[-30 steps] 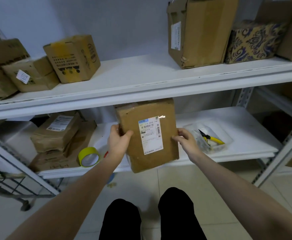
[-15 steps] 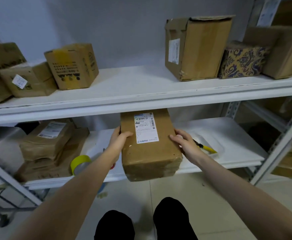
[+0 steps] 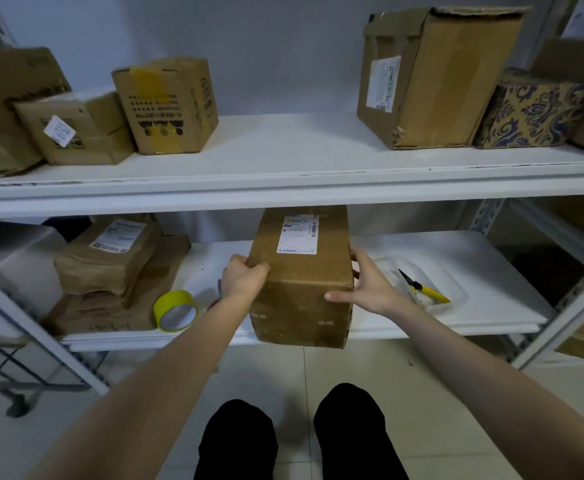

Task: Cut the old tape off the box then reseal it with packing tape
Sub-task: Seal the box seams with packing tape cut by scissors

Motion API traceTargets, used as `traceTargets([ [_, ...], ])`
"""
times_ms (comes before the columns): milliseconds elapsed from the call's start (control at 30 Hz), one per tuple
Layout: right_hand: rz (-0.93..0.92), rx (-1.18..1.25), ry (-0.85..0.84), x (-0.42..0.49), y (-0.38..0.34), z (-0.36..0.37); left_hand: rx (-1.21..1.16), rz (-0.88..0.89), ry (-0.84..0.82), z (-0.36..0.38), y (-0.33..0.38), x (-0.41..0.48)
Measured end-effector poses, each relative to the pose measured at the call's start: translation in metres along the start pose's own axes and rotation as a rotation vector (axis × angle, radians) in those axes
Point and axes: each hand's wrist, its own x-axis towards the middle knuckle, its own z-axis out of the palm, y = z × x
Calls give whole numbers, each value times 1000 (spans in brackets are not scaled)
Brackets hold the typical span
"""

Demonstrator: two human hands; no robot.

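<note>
My left hand (image 3: 243,277) curls over the brown box (image 3: 301,292) at its top left edge. My right hand (image 3: 366,287) wraps the right side, thumb on the front. That holds it steady at the lower shelf's (image 3: 456,258) front edge. The tape roll (image 3: 174,311) and yellow-handled cutters (image 3: 424,289) sit near, ready. The white label (image 3: 297,233) is too small to read.

Both arms outstretched, left hand (image 3: 243,279) and right hand (image 3: 370,288) curled round opposite sides of the box (image 3: 301,292).

A parcel storeroom: white metal shelving (image 3: 283,188) stacked with labelled cardboard boxes (image 3: 432,77).
</note>
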Motion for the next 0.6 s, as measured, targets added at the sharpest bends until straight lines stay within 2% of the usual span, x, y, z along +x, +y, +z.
traceTargets([
  [133,11,40,52,1,-8,-2,-61,26,-30,3,8,-7],
  [333,-16,-172,217,0,-8,0,-90,59,-33,7,11,-18],
  [600,10,-185,265,-9,-11,9,-21,89,-50,1,12,-21],
])
